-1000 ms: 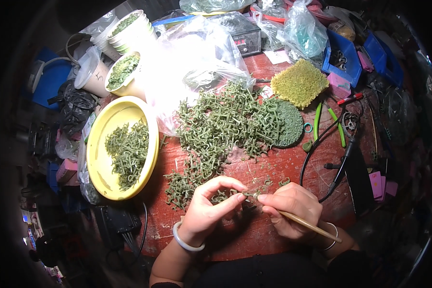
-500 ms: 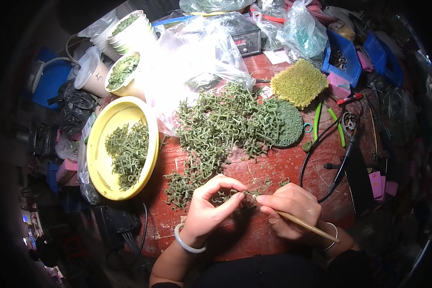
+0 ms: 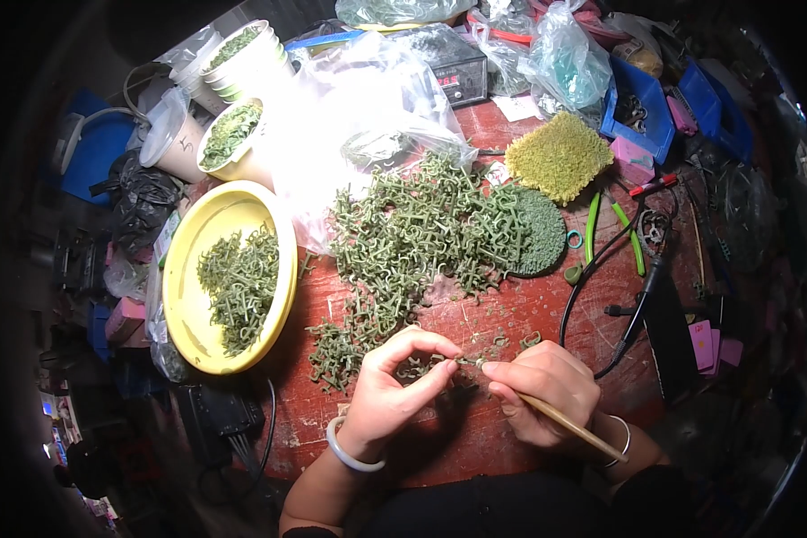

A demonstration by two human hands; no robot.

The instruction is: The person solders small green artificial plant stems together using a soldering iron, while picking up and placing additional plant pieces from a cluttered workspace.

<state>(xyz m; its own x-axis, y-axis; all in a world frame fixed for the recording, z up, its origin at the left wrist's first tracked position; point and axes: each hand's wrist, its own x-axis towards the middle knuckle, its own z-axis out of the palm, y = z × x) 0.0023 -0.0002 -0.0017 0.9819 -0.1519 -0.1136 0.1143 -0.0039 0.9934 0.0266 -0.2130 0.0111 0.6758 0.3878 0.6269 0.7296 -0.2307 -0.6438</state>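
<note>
My left hand pinches a small green piece between thumb and index finger, low at the middle of the view. My right hand grips a slim wooden-handled tool, its tip meeting or nearly meeting that piece; the exact contact is too small to tell. Just beyond my hands, a big loose pile of small, crooked green pieces spreads over the red worktop, with a few crumbs near my fingertips. To the left, a yellow basin holds more of these pieces.
White tubs and a bright clear bag stand behind. A yellow textured pad, green round pad, blue bins, green-handled pliers and a cabled tool lie right. A display box sits at the back.
</note>
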